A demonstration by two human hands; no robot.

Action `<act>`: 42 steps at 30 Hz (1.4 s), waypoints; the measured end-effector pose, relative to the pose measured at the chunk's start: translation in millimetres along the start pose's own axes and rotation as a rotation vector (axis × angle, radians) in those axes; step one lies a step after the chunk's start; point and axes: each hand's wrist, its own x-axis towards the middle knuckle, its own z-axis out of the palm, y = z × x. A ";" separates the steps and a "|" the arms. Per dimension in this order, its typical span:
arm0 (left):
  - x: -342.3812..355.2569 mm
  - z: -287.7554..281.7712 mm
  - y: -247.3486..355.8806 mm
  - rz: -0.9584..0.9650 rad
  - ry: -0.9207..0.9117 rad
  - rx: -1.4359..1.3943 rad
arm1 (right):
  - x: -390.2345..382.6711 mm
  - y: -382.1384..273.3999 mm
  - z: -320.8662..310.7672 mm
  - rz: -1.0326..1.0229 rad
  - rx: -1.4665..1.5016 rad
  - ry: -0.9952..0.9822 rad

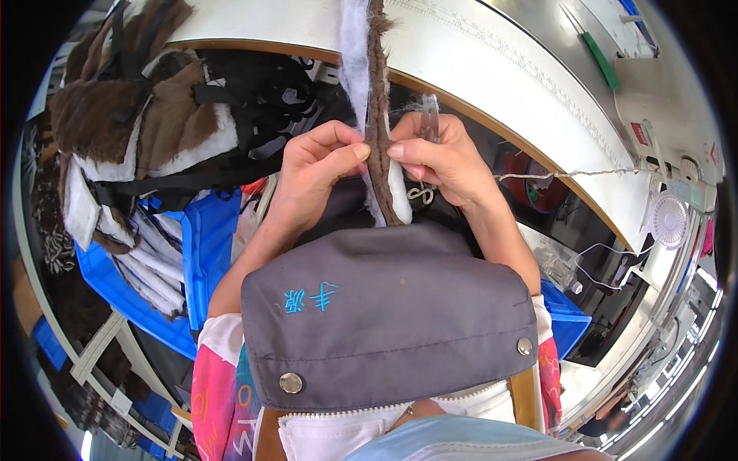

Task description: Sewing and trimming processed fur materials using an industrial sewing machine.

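Observation:
A long brown fur piece [377,100] with white fluffy padding [354,54] along its sides hangs down in front of me, its seam edge facing up. My left hand [321,169] pinches its left edge between thumb and forefinger. From the other side, my right hand [446,157] pinches the same piece at nearly the same height. A small flat metal tool [430,119], perhaps thread snips, is tucked in the right hand's fingers with wisps of fluff on it. The fur's lower end rests against my grey apron [392,307].
A white worktable [492,69] with a printed ruler crosses ahead, and a green-handled tool [600,60] lies beyond it. Brown fur pieces [100,115] with black straps pile up at left, above a blue bin [138,288]. A small white fan [669,219] stands at right.

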 end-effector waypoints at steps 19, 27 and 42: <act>-0.6 -11.7 17.7 -0.004 -0.055 0.157 | -23.4 -10.8 5.9 -0.388 -0.909 0.256; 0.2 -14.0 16.1 0.004 -0.094 0.142 | -7.9 -3.5 16.8 -0.370 -0.526 0.201; 4.1 -14.4 27.8 0.039 -0.072 0.267 | -19.6 -11.1 12.0 -0.751 -1.212 0.316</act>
